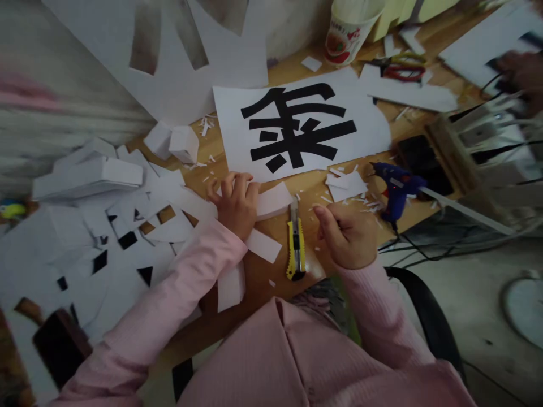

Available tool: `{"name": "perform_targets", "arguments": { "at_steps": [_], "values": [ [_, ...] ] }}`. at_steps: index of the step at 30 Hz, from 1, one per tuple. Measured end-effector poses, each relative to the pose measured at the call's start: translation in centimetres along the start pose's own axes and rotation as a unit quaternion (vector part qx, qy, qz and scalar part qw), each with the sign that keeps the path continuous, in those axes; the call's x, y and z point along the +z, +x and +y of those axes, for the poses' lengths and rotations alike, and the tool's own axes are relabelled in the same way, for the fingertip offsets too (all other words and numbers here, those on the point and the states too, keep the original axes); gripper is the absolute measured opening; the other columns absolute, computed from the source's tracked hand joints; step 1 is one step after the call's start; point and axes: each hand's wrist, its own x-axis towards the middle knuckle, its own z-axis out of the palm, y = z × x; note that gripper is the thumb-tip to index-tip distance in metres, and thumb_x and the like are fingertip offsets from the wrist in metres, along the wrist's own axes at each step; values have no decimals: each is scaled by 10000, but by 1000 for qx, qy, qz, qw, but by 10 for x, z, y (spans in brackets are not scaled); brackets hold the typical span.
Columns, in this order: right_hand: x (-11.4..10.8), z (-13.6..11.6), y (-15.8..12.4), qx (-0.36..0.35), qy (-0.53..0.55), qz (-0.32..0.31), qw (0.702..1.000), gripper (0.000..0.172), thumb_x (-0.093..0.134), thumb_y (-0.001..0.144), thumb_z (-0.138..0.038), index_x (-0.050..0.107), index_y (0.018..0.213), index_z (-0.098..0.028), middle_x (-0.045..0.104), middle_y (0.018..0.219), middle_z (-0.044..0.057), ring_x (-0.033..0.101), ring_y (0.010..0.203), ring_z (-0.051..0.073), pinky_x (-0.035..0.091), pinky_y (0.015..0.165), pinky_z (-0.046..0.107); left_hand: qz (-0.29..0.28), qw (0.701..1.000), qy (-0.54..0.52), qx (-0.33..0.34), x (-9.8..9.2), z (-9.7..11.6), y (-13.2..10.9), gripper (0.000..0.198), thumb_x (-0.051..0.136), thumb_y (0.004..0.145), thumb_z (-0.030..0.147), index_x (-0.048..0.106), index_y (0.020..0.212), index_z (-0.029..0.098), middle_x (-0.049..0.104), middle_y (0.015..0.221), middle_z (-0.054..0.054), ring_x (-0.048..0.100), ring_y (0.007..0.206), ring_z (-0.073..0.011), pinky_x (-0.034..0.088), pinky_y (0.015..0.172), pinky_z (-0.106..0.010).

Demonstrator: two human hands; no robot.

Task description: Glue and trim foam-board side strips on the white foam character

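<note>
My left hand [235,202] rests with curled fingers on a white foam strip [274,200] lying on the wooden table [309,189]. My right hand [348,234] hovers near the table's front edge, fingers folded into a loose fist with the thumb up; nothing shows in it. Between the hands lies a yellow utility knife [296,240], untouched. A white sheet with a large black printed character [299,127] lies just beyond the hands. More white foam pieces [263,246] lie under my left forearm.
A blue glue gun [396,189] lies right of the sheet. Paper offcuts [102,226] pile up at the left. A printed cup [348,31] and scissors [403,66] stand at the back. Another person's blurred hand [524,70] is at far right. Cables hang off the right edge.
</note>
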Motion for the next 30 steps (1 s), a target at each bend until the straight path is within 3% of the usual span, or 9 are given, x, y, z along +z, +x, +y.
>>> {"name": "perform_targets", "arguments": {
  "at_steps": [4, 11, 21, 23, 26, 28, 30],
  "values": [
    [6, -1, -2, 41, 45, -16, 998, 477, 526, 927, -417, 533, 509, -187, 530, 459, -24, 484, 445, 97, 355, 497, 230, 23, 999, -30, -13, 1, -1, -1, 286, 396, 966, 267, 597, 771, 213, 686, 1043, -52, 509, 1157, -267, 229, 1010, -630],
    [19, 0, 8, 46, 139, 28, 989, 193, 653, 847, -361, 681, 793, -178, 744, 827, 41, 629, 627, 139, 495, 596, 254, 45, 997, -63, -9, 5, -4, -2, 263, 386, 970, 266, 591, 815, 208, 697, 960, -63, 529, 1156, -282, 239, 993, -654],
    [27, 2, 16, -3, 140, 111, 984, 233, 556, 892, -315, 728, 1014, -215, 724, 1078, 57, 689, 885, 189, 588, 682, 318, 25, 995, -93, -13, 2, -8, -5, 317, 336, 969, 213, 589, 779, 201, 661, 915, -83, 493, 1176, -294, 227, 994, -669],
    [28, 3, 18, 2, 142, 123, 982, 215, 588, 871, -308, 736, 994, -213, 740, 1018, 54, 693, 836, 187, 586, 673, 318, 17, 996, -91, -15, 1, -8, -5, 320, 339, 970, 218, 589, 769, 200, 660, 911, -91, 491, 1179, -299, 229, 998, -667],
    [25, 2, 25, -8, 106, 168, 980, 116, 728, 760, -302, 739, 755, -187, 743, 758, 44, 680, 671, 180, 558, 623, 303, 5, 996, -88, -18, 0, -8, -5, 311, 351, 970, 231, 597, 783, 194, 658, 934, -95, 477, 1188, -297, 227, 1006, -656],
    [14, -4, 31, -23, 64, 182, 981, 214, 718, 774, -322, 682, 610, -189, 689, 608, 23, 654, 586, 162, 536, 598, 289, -5, 996, -84, -18, -1, -8, -5, 305, 355, 968, 225, 605, 798, 188, 654, 946, -97, 462, 1197, -295, 217, 1013, -652],
    [-7, -17, 34, -58, 46, 120, 990, 366, 575, 888, -349, 627, 558, -199, 664, 579, 20, 658, 588, 153, 536, 610, 283, -14, 997, -78, -17, -1, -8, -5, 309, 352, 968, 221, 615, 811, 182, 650, 952, -100, 450, 1203, -294, 210, 1020, -649]
  ]
}}
